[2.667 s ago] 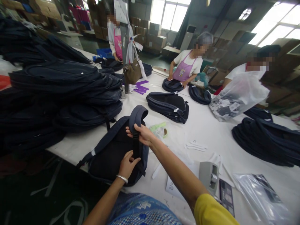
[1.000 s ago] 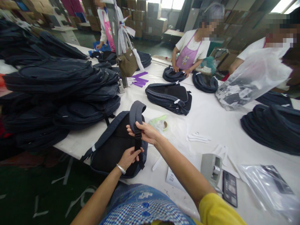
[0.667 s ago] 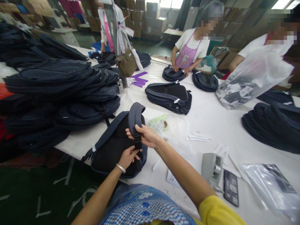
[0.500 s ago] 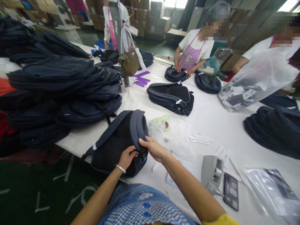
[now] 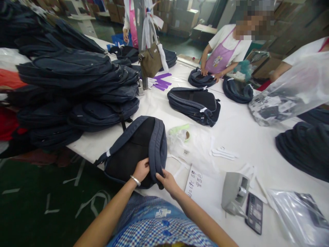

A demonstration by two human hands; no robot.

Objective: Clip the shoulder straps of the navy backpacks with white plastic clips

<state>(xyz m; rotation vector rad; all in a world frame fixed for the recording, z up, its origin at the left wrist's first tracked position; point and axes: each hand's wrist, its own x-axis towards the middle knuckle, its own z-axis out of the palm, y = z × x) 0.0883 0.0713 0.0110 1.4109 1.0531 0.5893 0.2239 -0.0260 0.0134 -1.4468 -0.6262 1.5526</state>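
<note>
A dark navy backpack (image 5: 130, 151) lies on the table in front of me, its black back panel facing up. Along its right side runs a padded shoulder strap (image 5: 156, 144). My right hand (image 5: 167, 181) pinches the lower end of that strap, thumb on top. At the strap's inner edge is my left hand (image 5: 142, 170), closed on it, with the fingertips partly hidden beneath. The other strap (image 5: 123, 137) stretches along the pack's left side and carries a white tag.
Stacked backpacks (image 5: 77, 85) rise at the left. Another backpack (image 5: 194, 104) lies farther back. To the right are a tape dispenser (image 5: 234, 193), a phone (image 5: 254, 212), a plastic bag (image 5: 295, 212) and a navy pile (image 5: 304, 147). A co-worker (image 5: 222, 56) handles a pack across the table.
My right hand has slid down the strap to its lower end, and the strap now lies straighter along the pack's side. My left hand stays near the strap. The view has shifted slightly.
</note>
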